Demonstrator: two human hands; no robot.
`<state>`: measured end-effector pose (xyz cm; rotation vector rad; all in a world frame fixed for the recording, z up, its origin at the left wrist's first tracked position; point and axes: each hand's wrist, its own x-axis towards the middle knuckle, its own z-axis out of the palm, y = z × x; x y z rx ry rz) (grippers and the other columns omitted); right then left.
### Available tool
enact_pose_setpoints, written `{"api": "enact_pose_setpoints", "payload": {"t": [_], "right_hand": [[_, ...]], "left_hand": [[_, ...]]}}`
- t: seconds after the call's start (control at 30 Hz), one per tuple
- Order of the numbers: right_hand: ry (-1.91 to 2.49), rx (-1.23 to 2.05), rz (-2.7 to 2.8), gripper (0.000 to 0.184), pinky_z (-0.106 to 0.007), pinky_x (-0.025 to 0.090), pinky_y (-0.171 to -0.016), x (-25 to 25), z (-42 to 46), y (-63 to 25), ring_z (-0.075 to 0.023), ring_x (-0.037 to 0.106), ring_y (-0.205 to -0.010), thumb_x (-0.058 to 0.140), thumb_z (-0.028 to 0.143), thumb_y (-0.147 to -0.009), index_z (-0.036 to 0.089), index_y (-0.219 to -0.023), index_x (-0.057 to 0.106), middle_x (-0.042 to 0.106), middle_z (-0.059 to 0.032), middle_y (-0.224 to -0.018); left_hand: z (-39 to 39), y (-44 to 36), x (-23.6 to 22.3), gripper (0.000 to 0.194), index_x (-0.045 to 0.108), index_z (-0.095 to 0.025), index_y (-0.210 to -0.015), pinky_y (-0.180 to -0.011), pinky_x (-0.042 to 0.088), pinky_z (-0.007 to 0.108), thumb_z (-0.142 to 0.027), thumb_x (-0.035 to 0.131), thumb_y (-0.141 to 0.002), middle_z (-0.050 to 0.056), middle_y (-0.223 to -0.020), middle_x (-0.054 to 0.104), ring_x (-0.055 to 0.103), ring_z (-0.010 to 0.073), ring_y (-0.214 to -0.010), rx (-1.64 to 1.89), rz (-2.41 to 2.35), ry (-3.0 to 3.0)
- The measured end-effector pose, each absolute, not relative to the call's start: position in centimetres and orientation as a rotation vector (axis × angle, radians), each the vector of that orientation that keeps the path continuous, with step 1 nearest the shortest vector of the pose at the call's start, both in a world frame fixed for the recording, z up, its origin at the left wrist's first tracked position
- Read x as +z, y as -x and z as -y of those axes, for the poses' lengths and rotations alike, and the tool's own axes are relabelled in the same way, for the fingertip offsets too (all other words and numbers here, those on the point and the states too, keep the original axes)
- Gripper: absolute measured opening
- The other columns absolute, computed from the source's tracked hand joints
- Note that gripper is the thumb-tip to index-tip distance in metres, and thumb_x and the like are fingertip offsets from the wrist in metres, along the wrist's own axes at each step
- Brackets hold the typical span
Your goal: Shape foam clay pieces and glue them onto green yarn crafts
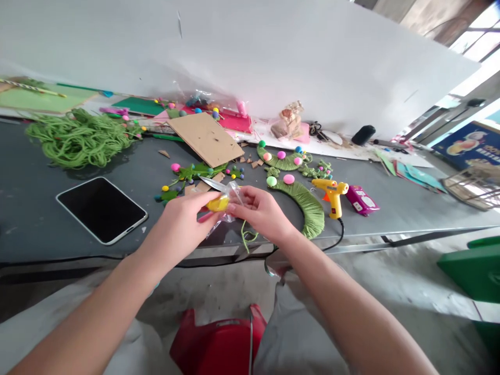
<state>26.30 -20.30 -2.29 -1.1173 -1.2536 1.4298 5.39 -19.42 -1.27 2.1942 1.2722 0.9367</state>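
Note:
In front of me, over the table's near edge, my left hand (187, 214) is closed around a small yellow item (217, 203) whose kind I cannot make out. Clear plastic bag (233, 191) film surrounds it. My right hand (261, 209) pinches the plastic from the other side, close to the left fingertips. Just beyond the hands a pointed silver blade (212, 182) shows, its other end hidden. Right of my right hand lies a ring wrapped in green yarn (310, 208) with pom-poms on it. A green yarn strand (247, 238) hangs below my fingers.
A tablet (102, 209) and a heap of green yarn (80, 136) lie left. Cardboard (207, 136) and a smaller decorated green piece (285, 161) lie beyond my hands. Right are a yellow glue gun (333, 195) with a black cord and a purple packet (363, 200). Below is a red stool (219, 344).

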Motion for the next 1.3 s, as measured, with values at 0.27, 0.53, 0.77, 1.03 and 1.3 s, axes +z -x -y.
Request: {"api": "enact_pose_setpoints", "payload": {"t": [0.27, 0.53, 0.77, 1.03, 1.3], "right_hand": [[1.149, 1.466, 1.265, 0.052, -0.033, 0.061, -0.091, -2.4, 21.0, -26.6, -0.0177, 0.075, -0.089, 0.099, 0.043, -0.065, 0.02, -0.103, 0.071, 0.078, -0.0019, -0.099], [1.156, 1.453, 1.344, 0.046, -0.029, 0.057, -0.077, -1.3, 21.7, -27.0, -0.0122, 0.066, -0.076, 0.097, 0.043, -0.069, 0.019, -0.101, 0.072, 0.073, 0.0014, -0.088], [1.212, 1.439, 1.397, 0.031, -0.031, 0.056, -0.075, -0.6, 21.5, -28.0, -0.0125, 0.063, -0.073, 0.08, 0.048, -0.086, 0.018, -0.09, 0.076, 0.072, -0.0017, -0.082], [1.259, 1.359, 1.442, 0.039, -0.027, 0.041, -0.061, -0.9, 21.7, -27.7, -0.0105, 0.053, -0.064, 0.082, 0.054, -0.084, 0.018, -0.079, 0.066, 0.063, 0.0013, -0.071], [1.222, 1.319, 1.473, 0.043, -0.028, 0.045, -0.064, -0.6, 22.1, -27.5, -0.0113, 0.054, -0.066, 0.08, 0.059, -0.086, 0.018, -0.082, 0.066, 0.062, 0.0014, -0.074]], "left_hand": [[20.0, -5.1, -1.5, 0.024, 0.079, -0.021, -0.11, -0.073, 0.058, 0.029, -0.032, 0.062, -0.097, 0.008, -0.103, 0.085, 0.079, 0.0228, -0.082, 0.926, -1.222, -2.387], [20.2, -4.8, -1.6, 0.017, 0.077, -0.023, -0.096, -0.071, 0.056, 0.03, -0.027, 0.06, -0.097, 0.004, -0.092, 0.083, 0.077, 0.0214, -0.077, 0.978, -1.188, -2.435], [20.0, -4.9, -1.8, 0.013, 0.074, -0.021, -0.099, -0.089, 0.058, 0.032, -0.023, 0.06, -0.1, 0.005, -0.103, 0.082, 0.078, 0.0212, -0.093, 1.053, -1.129, -2.406], [20.1, -5.3, -2.0, 0.037, 0.07, -0.021, -0.132, -0.1, 0.058, 0.039, -0.031, 0.066, -0.097, 0.01, -0.132, 0.078, 0.075, 0.0302, -0.118, 0.947, -1.191, -2.404], [21.0, -6.2, -1.2, 0.047, 0.06, -0.022, -0.133, -0.088, 0.056, 0.045, -0.041, 0.065, -0.09, 0.013, -0.125, 0.073, 0.072, 0.035, -0.112, 0.685, -1.206, -2.404]]}}
